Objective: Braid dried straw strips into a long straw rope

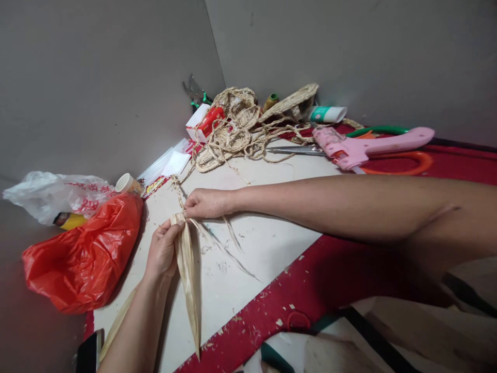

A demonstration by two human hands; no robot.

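Observation:
A broad, pale dried husk strip [189, 280] hangs down from my left hand [165, 241], its top end pinched between thumb and fingers. Just above and to the right, my right hand [205, 203] is closed on the lower end of a thin braided cord [179, 192]. Both hands meet where the husk strip joins the cord. Narrow loose strands [229, 251] trail from under my right hand across the white board [240, 197]. Another pale strip [120, 318] lies beside my left forearm. My fingertips partly hide the joint.
A heap of braided cord and woven pieces [229, 147] lies at the back, near scissors [298, 149] and a pink glue gun [361, 145]. A red plastic bag [89, 254], a paper cup [128, 185] and a phone [89, 352] are on the left. Scraps dot the red cloth [264, 321].

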